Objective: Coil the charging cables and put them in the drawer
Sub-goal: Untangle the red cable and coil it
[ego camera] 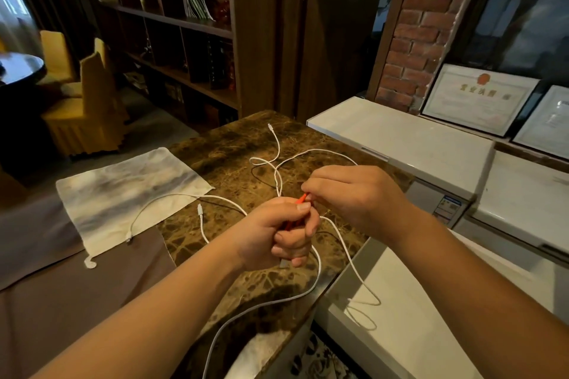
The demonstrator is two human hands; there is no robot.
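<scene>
Several white charging cables (278, 160) lie tangled across the brown marble counter (228, 144). One white cable (160, 198) runs left over a pale cloth (123, 194), another (363, 289) hangs over the counter's right edge onto a white cabinet top. My left hand (277, 231) is closed around an orange cable (301, 198) whose end pokes out above the thumb. My right hand (348, 194) pinches that orange end from the right. A thin dark cable (261, 181) lies under the white ones. No drawer shows.
White chest units (415, 138) stand to the right of the counter, with framed certificates (480, 98) leaning behind them. A dark bookshelf (184, 40) fills the back. Yellow-covered chairs (89, 95) and a round table stand far left.
</scene>
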